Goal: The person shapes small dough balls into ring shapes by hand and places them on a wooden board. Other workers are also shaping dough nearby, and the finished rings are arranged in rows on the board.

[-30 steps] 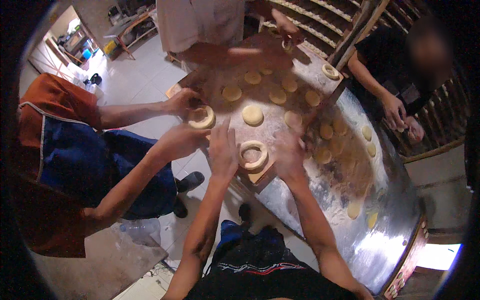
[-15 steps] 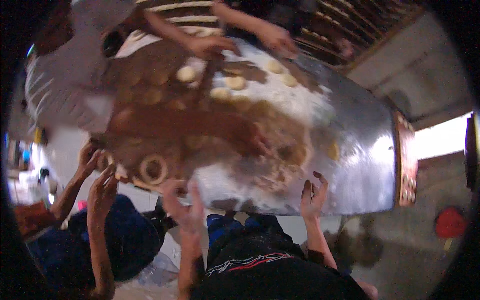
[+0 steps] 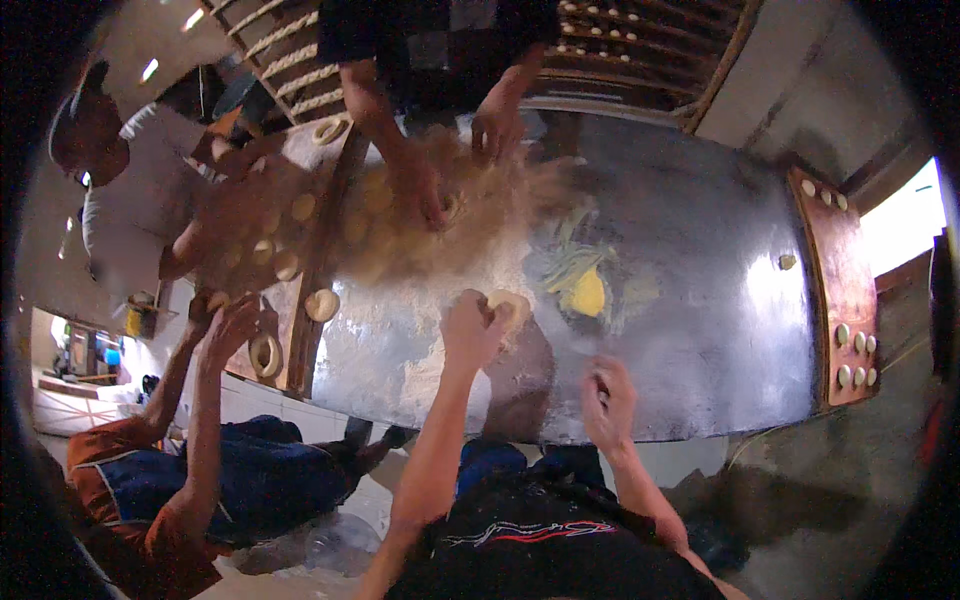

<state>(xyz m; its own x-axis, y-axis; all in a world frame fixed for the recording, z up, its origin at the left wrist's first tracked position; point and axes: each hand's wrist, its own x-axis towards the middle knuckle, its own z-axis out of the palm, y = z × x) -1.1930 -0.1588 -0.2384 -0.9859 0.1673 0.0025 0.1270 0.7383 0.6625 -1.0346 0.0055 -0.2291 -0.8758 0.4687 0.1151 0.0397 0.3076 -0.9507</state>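
By the left hand [image 3: 472, 330], the left edge of a piece of dough [image 3: 510, 312] appears to be gripped between bent fingers. This dough is located over the middle of the metal table [image 3: 720, 330], just beside a yellow lump [image 3: 583, 293] with its greasy smear. The fingers of the right hand [image 3: 608, 402] are half curled near the table's front edge; whether something is held in them cannot be told, because the hand is blurred.

If the dough is pinched too hard at one side, it could be stretched thin or torn. If it is moved to the right, the yellow grease could be picked up, and the hold could become slippery. Where the flour [image 3: 400, 350] is thin, the dough could be stuck to the metal. From the far side, a co-worker's hand [image 3: 437, 205] is reached over the same flour, so the hands could be bumped.
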